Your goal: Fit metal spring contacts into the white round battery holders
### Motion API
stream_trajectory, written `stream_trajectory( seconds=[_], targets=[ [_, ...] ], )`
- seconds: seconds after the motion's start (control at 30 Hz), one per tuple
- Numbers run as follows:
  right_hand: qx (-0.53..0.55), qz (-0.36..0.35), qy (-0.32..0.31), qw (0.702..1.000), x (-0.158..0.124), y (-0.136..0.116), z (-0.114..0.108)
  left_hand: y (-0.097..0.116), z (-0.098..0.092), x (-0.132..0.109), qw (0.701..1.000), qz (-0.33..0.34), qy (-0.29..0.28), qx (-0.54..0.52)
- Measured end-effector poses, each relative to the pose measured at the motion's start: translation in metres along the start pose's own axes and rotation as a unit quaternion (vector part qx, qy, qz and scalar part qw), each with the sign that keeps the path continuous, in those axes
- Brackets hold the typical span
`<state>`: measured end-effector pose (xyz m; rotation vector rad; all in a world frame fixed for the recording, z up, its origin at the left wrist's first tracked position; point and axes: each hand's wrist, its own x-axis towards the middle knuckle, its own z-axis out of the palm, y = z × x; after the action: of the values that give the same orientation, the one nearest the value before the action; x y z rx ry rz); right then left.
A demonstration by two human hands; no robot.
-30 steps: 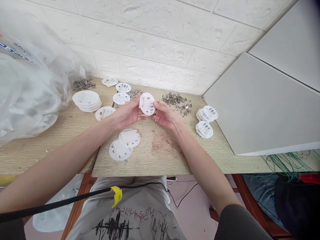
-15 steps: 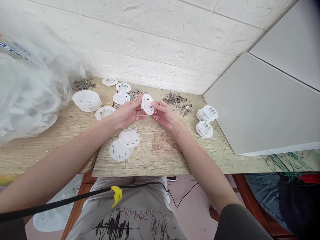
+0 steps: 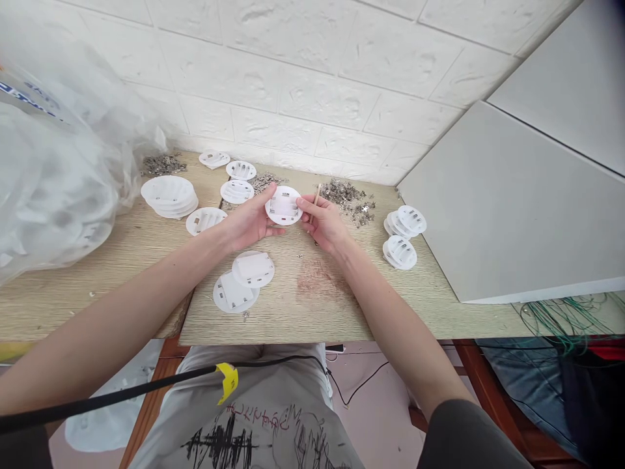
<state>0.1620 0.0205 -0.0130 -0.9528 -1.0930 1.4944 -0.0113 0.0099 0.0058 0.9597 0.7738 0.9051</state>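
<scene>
The left grip is closed on one edge of a round white disc, which sits between both hands. The right grip pinches the disc's opposite edge and also holds a thin stick. Just beyond the right grip lie small metal pieces; two overlapping plates lie on the table, nearer the body than the left grip.

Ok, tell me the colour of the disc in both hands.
The disc is white; the head view shows it best.
</scene>
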Motion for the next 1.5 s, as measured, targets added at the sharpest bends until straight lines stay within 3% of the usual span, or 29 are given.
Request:
stream_trajectory(
  seconds=[0.53,1.13,1.3,1.5],
  targets=[
    [-0.005,-0.01,-0.004,1.0,-0.003,-0.002,0.003,-0.002,-0.002,0.001,0.999,-0.023,0.011,-0.035],
    [-0.047,-0.023,-0.059,0.997,-0.01,-0.004,0.011,-0.001,-0.002,0.002,0.997,-0.02,0.022,-0.073],
    [-0.099,-0.067,-0.035,0.992,-0.012,-0.005,0.013,-0.001,-0.002,0.001,0.997,-0.015,0.022,-0.076],
    [-0.164,-0.129,0.044,0.977,-0.006,0.001,0.008,-0.004,-0.003,0.003,0.998,-0.017,0.002,-0.055]
  ],
)
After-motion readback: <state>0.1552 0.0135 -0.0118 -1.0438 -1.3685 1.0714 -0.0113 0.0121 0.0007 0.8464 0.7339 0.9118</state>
